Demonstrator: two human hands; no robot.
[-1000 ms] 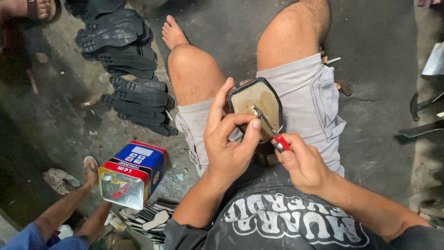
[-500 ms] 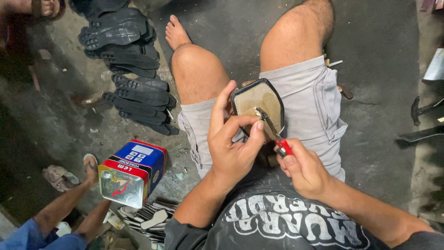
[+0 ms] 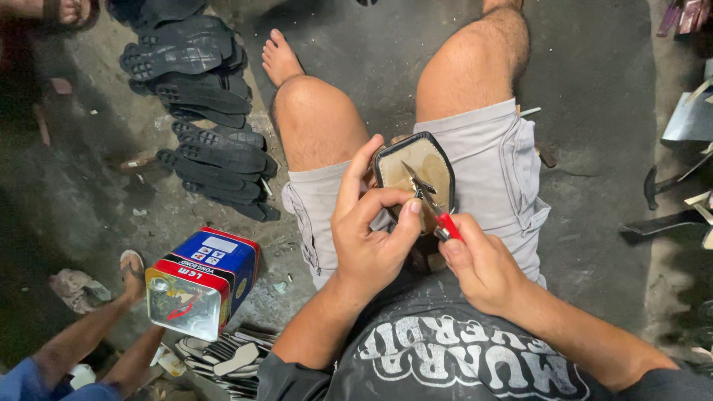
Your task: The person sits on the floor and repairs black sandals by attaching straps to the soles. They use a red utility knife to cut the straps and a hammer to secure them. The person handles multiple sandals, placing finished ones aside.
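Left hand (image 3: 371, 238): fingers curled around the near-left edge of a shoe upper (image 3: 417, 174) with black rim and tan insole face; index finger extended along its left side, thumb pressed on the near rim. The piece rests on the lap, between the thighs, on grey shorts (image 3: 490, 171).

Right hand (image 3: 483, 267): fingers closed on red-handled pliers (image 3: 429, 202); metal tip lies over the tan face, pointing far-left.

Left, on the floor: blue-and-red glue tin (image 3: 204, 282), top open. Far-left: row of black rubber soles (image 3: 200, 111). Near-left: another person's forearm (image 3: 89, 334).
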